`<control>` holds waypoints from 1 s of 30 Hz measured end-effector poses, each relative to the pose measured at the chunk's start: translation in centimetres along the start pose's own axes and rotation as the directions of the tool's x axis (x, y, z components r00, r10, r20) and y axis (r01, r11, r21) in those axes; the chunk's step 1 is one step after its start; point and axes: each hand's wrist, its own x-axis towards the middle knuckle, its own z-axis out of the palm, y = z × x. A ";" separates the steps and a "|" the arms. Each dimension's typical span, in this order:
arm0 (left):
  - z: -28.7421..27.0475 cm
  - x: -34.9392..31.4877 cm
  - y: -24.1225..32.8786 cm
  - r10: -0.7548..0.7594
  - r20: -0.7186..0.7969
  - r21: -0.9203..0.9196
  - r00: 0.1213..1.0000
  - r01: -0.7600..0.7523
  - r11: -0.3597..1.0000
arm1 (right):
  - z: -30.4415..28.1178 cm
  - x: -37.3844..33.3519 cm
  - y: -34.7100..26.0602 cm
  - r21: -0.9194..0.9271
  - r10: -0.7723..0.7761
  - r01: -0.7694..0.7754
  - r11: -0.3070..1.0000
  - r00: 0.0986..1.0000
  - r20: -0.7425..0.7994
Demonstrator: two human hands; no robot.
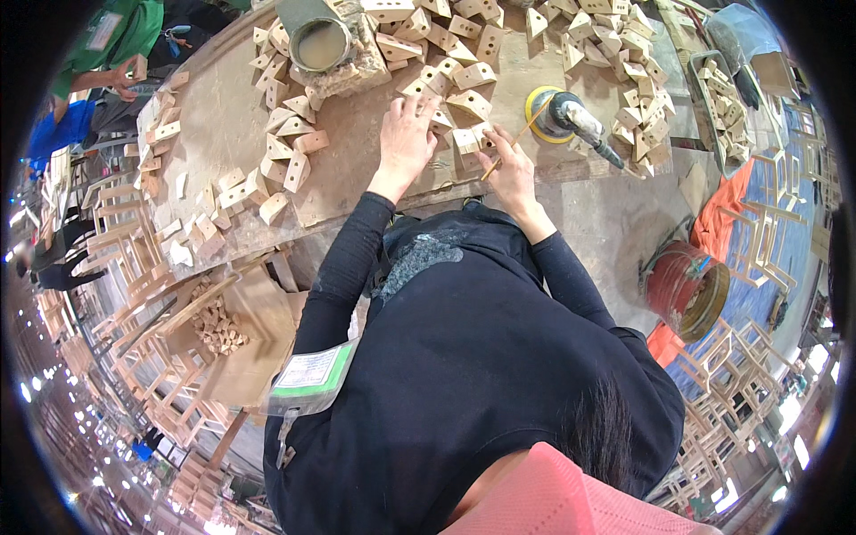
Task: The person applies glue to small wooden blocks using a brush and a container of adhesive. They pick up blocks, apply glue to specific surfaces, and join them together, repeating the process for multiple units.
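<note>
My left hand (407,144) rests among the wooden blocks at the front of the workbench, its fingers stretched out against them. A thin wooden stick (528,127) slants through the fingers of my right hand (512,175), which are closed on it. Right by those fingertips lies a pale drilled block (465,141); whether they touch it I cannot tell. Just beyond, between my hands, another angled block (470,105) with dark holes sits close to several similar ones. What lies beneath my left fingers is partly hidden.
A round sander (553,116) with a yellow rim lies right of my right hand. Beyond stands a container of cloudy liquid (322,46). Blocks line both sides of the workbench (357,178). A red drum (682,290) stands lower right; a co-worker's hand (125,80) shows far left.
</note>
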 end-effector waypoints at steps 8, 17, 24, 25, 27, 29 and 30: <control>0.4 0.4 0.4 -0.053 0.096 0.023 0.994 0.051 0.998 | 0.1 -0.2 0.2 0.016 0.024 -0.024 1.000 1.000 -0.005; -0.6 -1.7 2.6 -0.320 0.173 -0.262 0.932 0.357 0.897 | 0.2 -0.3 0.1 0.013 0.045 -0.045 0.999 0.999 0.023; 0.6 -3.3 2.4 -0.394 0.104 -0.352 0.913 0.404 0.844 | 0.4 -0.3 0.1 -0.118 0.010 0.002 0.993 0.994 0.108; 0.7 -3.4 2.3 -0.398 0.119 -0.331 0.909 0.415 0.848 | 0.4 -0.3 0.0 -0.147 -0.020 0.034 0.989 0.995 0.100; 1.1 -3.6 2.1 -0.447 0.127 -0.304 0.886 0.463 0.832 | 0.6 -0.3 -0.2 -0.202 -0.085 0.102 0.974 0.992 0.090; 1.4 -3.8 1.8 -0.466 0.134 -0.292 0.874 0.485 0.825 | 1.0 -0.2 -0.5 -0.286 -0.154 0.168 0.943 0.985 0.071; 1.5 -3.9 1.7 -0.462 0.138 -0.293 0.876 0.482 0.825 | 1.2 -0.2 -0.6 -0.328 -0.189 0.200 0.923 0.980 0.063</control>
